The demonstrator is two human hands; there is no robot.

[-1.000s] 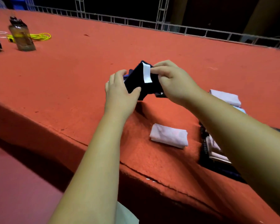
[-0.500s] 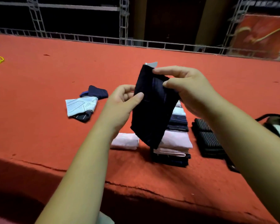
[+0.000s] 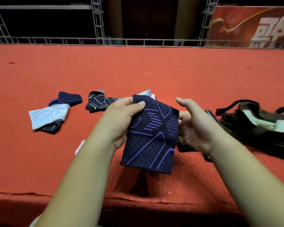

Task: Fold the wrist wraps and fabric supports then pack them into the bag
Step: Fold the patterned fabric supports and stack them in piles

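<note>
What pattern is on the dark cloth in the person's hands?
Purple lines over a diamond grid on the navy knit support, head view.

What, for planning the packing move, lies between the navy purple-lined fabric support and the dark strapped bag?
Only the right hand, beside the fabric support that the left hand grips; dark folded pieces lie on the carpet before the bag.

Navy wrap (image 3: 152,136), purple line pattern
</note>
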